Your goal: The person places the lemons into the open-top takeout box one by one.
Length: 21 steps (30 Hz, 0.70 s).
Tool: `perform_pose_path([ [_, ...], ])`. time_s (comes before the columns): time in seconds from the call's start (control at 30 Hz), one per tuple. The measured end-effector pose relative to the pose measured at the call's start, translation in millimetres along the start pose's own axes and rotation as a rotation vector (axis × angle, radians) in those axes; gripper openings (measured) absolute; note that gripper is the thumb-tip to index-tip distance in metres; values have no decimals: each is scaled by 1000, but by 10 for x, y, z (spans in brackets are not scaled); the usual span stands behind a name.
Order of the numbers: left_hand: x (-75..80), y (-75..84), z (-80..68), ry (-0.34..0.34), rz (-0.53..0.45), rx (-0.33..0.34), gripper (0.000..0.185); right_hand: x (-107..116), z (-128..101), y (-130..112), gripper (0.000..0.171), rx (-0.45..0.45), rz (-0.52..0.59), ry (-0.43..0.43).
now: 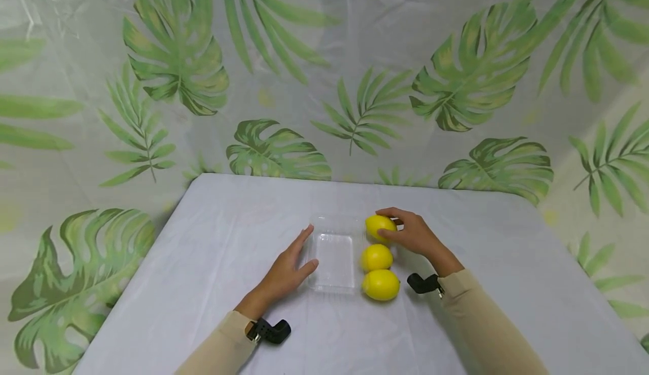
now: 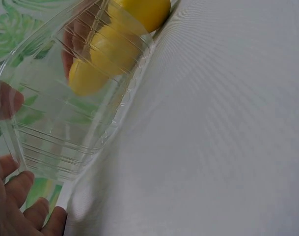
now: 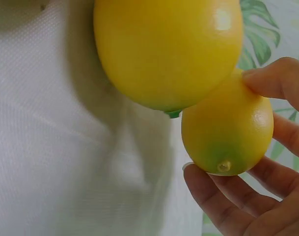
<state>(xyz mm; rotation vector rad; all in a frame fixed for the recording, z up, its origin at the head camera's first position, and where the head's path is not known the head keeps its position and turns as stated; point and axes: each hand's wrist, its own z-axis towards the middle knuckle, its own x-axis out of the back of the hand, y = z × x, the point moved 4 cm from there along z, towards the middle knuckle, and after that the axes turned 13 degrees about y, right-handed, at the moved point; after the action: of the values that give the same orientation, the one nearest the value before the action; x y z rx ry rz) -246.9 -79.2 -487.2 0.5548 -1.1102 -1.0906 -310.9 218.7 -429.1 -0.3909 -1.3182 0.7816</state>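
On the table stands a transparent plastic box [image 1: 334, 257], with no contents seen. My left hand [image 1: 284, 273] rests along its left side, fingers mostly extended and thumb over the rim. In the left wrist view, some fingertips [image 2: 21, 184] lie close to the box wall. Three yellow lemons form a row along the box's right side. My right hand [image 1: 413, 231] holds the farthest lemon [image 1: 379, 227] between thumb and fingers. In the right wrist view, the held lemon [image 3: 228, 130] shows its stem end. Nearer me are the middle lemon [image 1: 377, 258] and the nearest lemon [image 1: 381, 285].
A white cloth [image 1: 243, 211] covers the table. Behind it hangs a backdrop [image 1: 284, 99] printed with green leaves. Each wrist wears a black camera, one on the left [image 1: 274, 331] and one on the right [image 1: 423, 283].
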Motion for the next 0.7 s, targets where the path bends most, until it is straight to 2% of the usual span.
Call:
perform_pose_path([
  [0.23,9,12,7,-20,0,13,71,74,-8,-89,51,1,4,27],
  [0.33,13,18,-1,-17,2,-8,71,86,-29,-161,51,8,27,29],
  [0.5,27,38,1,9,-15,-61,69,94,-63,-314,48,60,72,32],
  [0.7,6,16,12,-11,-18,-51,68,86,-106,-498,45,120,103,33],
])
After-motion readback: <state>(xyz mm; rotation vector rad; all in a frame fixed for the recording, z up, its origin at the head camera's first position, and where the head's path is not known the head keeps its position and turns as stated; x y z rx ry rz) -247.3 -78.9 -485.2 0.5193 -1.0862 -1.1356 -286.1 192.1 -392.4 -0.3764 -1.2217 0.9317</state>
